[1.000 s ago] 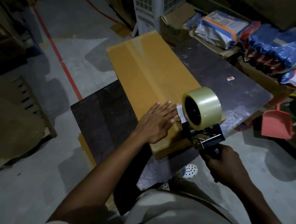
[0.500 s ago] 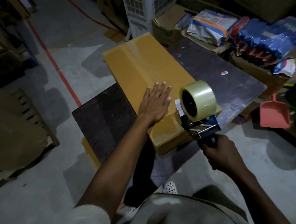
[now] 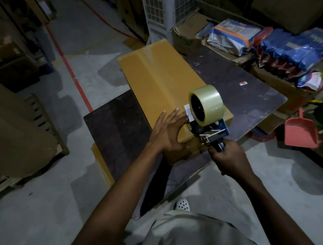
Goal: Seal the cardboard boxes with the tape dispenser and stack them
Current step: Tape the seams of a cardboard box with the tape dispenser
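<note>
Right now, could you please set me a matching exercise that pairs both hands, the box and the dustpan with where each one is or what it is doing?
Things:
1. left hand
2. right hand
3. cardboard box
4. dustpan

Places or states:
A. lies on the dark board
B. grips the handle of the tape dispenser
C. pink, off to the right of the board
D. presses on the box's near end, fingers straight

Pairs: 1-D, 2-B, 3-A, 4-C

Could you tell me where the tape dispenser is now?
Head view, centre-right: tape dispenser in the right hand, at the near end of the cardboard box.
</note>
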Available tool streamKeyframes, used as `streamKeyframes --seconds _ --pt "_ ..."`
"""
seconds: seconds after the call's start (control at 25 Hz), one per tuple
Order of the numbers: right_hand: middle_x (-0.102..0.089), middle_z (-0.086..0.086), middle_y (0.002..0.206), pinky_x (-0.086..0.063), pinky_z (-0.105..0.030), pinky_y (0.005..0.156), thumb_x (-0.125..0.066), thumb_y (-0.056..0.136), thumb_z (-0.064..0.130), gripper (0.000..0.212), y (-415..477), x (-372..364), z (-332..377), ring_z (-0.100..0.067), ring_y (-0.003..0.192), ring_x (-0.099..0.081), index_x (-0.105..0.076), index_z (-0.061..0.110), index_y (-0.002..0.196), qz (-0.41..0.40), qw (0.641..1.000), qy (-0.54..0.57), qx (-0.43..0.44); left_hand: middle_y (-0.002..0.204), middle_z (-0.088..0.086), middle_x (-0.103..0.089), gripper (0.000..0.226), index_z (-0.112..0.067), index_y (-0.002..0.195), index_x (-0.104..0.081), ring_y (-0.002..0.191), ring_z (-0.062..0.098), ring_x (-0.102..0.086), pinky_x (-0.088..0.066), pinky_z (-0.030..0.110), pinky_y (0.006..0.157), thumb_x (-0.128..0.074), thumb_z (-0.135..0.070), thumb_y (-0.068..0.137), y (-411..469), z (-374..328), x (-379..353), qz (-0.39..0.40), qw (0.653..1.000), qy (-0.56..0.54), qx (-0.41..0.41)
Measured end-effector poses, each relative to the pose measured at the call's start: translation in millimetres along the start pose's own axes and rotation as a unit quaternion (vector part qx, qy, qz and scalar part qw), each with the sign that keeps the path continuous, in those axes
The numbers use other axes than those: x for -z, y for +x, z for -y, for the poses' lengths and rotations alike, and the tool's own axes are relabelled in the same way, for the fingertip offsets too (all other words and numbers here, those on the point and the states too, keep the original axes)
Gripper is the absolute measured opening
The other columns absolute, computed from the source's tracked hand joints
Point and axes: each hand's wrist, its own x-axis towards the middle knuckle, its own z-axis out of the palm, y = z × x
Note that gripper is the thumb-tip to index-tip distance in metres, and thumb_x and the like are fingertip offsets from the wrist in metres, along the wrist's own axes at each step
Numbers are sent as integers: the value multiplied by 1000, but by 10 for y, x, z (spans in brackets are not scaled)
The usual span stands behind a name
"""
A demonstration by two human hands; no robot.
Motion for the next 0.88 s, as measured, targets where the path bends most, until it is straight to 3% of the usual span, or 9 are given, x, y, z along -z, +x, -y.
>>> streamKeyframes --seconds 0.16,0.28,0.4,0.48,0.72,0.88 --pt "-64 -12 80 -52 -40 69 -61 85 47 32 -153 -14 -137 -35 78 -61 -59 15 80 -26 1000 -5 2 165 -2 -29 115 -24 157 -32 156 19 -10 -2 54 124 -86 -47 59 52 16 -35 15 999 -20 24" --pt "-55 -4 73 -43 -35 66 -69 93 32 25 -305 17 -297 -32 76 -56 -54 19 77 -31 1000 -6 1 168 -7 -20 116 -28 159 -27 157 19 -7 1 56 123 -89 -38 61 53 -5 -41 36 997 -48 42" --pt "-47 6 69 -36 -31 61 -69 94 29 25 -455 49 -383 -26 69 -53 -53 19 78 -38 999 -12 16 167 -15 -18 114 -33 157 -29 157 14 -5 6 56 123 -89 -32 60 21 -163 -25 23 995 -21 90" --pt "-50 3 67 -32 -31 57 -69 93 28 25 -549 42 -476 -23 63 -50 -54 17 77 -41 999 -17 24 166 -18 -20 111 -37 154 -33 156 13 -6 6 56 123 -89 -30 58 14 -214 -39 9 994 -19 106" --pt "-64 0 67 -51 -32 56 -70 93 25 20 -710 6 -723 -23 60 -64 -60 21 76 -23 1000 6 -1 166 -19 -21 108 -40 152 -36 156 13 -6 7 55 123 -92 -44 60 -3 -306 -36 -5 990 -26 138" --pt "-68 -5 76 -62 -45 63 -70 89 35 18 -649 -46 -720 -28 65 -69 -62 19 86 -13 999 17 -40 166 -20 -20 108 -41 152 -36 156 13 -4 9 55 122 -93 -41 60 5 -358 -50 -5 986 -41 159"
